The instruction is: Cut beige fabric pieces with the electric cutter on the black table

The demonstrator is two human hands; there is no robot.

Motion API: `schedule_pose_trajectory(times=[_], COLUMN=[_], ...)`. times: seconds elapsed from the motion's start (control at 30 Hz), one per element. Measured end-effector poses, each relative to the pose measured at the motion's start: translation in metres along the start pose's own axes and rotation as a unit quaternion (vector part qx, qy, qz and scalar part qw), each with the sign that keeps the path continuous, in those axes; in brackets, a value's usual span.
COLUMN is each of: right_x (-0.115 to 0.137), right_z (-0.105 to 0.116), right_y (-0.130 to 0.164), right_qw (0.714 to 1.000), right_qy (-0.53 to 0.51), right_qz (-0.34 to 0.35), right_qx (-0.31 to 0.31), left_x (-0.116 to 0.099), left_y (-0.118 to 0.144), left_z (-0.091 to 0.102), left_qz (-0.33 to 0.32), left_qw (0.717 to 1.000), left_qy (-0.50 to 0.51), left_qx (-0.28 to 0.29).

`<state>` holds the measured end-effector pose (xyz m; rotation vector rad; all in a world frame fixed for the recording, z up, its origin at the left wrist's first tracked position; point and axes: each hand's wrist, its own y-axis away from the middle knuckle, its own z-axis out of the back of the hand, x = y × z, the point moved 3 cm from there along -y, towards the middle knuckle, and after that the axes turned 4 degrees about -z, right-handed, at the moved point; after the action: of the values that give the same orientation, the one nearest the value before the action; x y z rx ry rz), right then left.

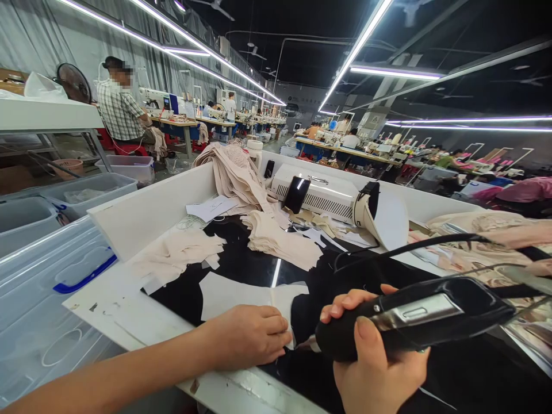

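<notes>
Two hands at worktop point(129, 328) edge: left hand point(250, 336) flat, fingers pinning pale fabric piece point(241, 296) on black surface to steady it; right hand point(375, 368) clenched around black handheld tool point(414, 319), tip just beside pinned edge.

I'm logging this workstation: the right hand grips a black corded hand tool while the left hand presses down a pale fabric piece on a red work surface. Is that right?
Not quite: the work surface is black and glossy, not red, as the head view shows. The rest holds: the right hand grips the black corded hand tool, and the left hand presses the pale fabric piece.
</notes>
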<state>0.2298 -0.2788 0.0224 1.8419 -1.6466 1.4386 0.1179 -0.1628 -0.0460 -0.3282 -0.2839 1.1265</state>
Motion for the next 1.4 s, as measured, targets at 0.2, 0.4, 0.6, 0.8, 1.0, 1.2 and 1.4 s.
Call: schedule_pose_trajectory(times=[0.2, 0.4, 0.6, 0.8, 1.0, 1.2, 1.4], right_x=[-0.001, -0.007, -0.007, -0.008, -0.008, -0.008, -0.013], right_z=[-0.003, 0.0, 0.001, 0.001, 0.003, 0.0, 0.004], right_y=[-0.003, 0.0, 0.0, 0.001, 0.002, 0.001, 0.002], right_qw=[1.0, 1.0, 1.0, 1.0, 1.0, 1.0, 1.0], right_qy=[-0.002, 0.004, 0.002, 0.002, 0.017, -0.002, 0.022], right_qz=[0.009, 0.013, 0.007, 0.01, 0.002, 0.003, 0.004], right_qx=[0.002, 0.015, 0.01, 0.019, 0.016, 0.017, 0.018], left_x=[0.0, -0.001, -0.001, -0.002, -0.002, -0.002, -0.002], left_y=[0.0, 0.001, 0.004, 0.003, 0.003, 0.002, 0.001], left_z=[0.001, -0.002, -0.005, -0.004, -0.004, -0.001, -0.003], left_qz=[0.001, 0.006, 0.005, 0.004, 0.005, 0.008, 0.001], left_qw=[1.0, 1.0, 0.999, 0.999, 0.999, 0.999, 0.999], left_qy=[0.011, 0.018, 0.014, 0.021, 0.026, 0.024, 0.019], left_qx=[-0.006, -0.023, -0.029, -0.034, -0.043, -0.033, -0.043])
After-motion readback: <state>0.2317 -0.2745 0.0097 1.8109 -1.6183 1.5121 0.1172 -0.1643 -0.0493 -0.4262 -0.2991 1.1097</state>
